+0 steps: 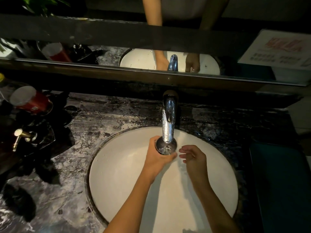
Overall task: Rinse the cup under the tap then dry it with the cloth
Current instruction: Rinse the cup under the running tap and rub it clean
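Cup (165, 148), upright with its long axis vertical and mouth facing up, directly beneath the spout of the chrome tap (168, 120); water falls into it. Left hand (157, 157) wraps its fingers around the cup wall. Right hand (193, 157) hovers just beside, fingers loosely spread, holding nothing. Both are over the white sink (121, 174), set in a dark marble counter (67, 190).

Left hand (157, 158) is curled in a grip (arm extended forward), right hand (193, 156) beside it, fingers loosely spread.
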Motion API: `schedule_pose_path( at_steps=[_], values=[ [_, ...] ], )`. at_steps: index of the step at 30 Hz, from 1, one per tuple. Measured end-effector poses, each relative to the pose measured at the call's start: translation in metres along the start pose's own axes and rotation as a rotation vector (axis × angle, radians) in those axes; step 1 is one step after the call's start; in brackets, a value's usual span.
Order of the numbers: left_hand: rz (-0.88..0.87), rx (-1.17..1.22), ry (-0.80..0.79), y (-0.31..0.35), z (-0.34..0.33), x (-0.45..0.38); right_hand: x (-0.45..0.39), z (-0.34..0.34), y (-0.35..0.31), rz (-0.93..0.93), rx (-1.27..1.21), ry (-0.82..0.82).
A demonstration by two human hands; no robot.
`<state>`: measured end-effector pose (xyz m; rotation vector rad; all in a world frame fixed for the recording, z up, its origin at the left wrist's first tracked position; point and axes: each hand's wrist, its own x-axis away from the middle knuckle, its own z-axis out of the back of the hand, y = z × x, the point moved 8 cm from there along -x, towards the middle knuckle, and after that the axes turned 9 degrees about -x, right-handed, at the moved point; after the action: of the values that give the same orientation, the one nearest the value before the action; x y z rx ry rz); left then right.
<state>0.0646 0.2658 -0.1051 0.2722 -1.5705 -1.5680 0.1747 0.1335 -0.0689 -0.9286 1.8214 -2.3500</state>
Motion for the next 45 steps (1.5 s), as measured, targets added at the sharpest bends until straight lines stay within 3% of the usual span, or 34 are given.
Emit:
schedule_pose_path(
  at_steps=[9,12,26,29,32,34,40,45],
  values=[
    [-0.094,-0.044,0.065,0.007,0.007,0.001,-0.002,-0.008,-0.017,-0.015,-0.066,-0.058],
    [-0.113,-0.089,0.017,0.005,0.003,0.003,-0.001,-0.008,-0.016,-0.031,-0.068,-0.05],
    [-0.055,0.078,0.058,-0.002,0.011,0.007,-0.006,-0.011,0.0,-0.091,-0.031,-0.031],
    [-0.008,0.125,-0.007,-0.005,0.005,0.007,-0.005,-0.023,0.006,-0.082,0.009,-0.156],
    [0.159,0.253,0.037,-0.011,-0.002,0.007,-0.003,-0.05,0.004,-0.066,0.019,-0.317],
    [0.213,0.246,0.072,-0.011,-0.009,0.006,-0.006,-0.06,0.007,-0.088,0.074,-0.262],
    [0.15,0.295,0.144,-0.009,-0.031,0.024,-0.021,-0.046,0.013,-0.099,0.321,0.043],
    [0.264,0.262,0.291,-0.015,-0.016,0.012,-0.012,-0.066,0.008,0.023,0.497,-0.088]
  ],
)
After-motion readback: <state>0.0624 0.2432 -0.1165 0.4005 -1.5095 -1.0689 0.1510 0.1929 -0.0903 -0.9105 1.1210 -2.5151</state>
